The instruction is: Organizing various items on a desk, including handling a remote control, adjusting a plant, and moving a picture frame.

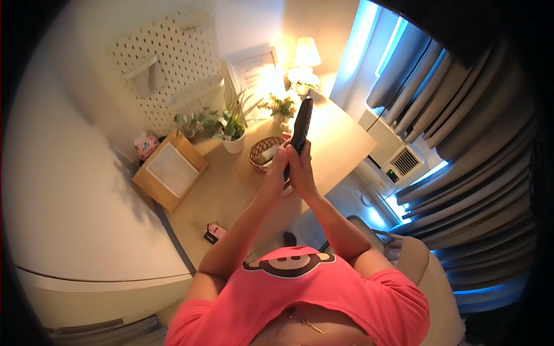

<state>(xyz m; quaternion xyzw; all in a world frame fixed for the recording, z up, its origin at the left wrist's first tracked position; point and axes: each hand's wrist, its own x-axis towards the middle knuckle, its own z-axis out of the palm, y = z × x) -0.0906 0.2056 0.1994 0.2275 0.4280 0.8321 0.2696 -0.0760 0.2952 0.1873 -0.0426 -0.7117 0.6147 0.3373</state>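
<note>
Out in front of me, above the desk, both hands are close together around a long black object. It stands up tilted, with a broader upper part and a narrow lower end showing between my palms; seen nearly edge-on, its kind is not clear. My left hand closes on its lower part from the left. From the other side my right hand grips it, thumb near the left thumb. Most fingertips are hidden behind the object and the hands. Just left of them, a woven basket holds a pale rolled or tube-like item.
The wooden desk carries a potted plant, white flowers, a lit lamp, a framed board and a small pink-and-black item. A chair stands right, near grey curtains.
</note>
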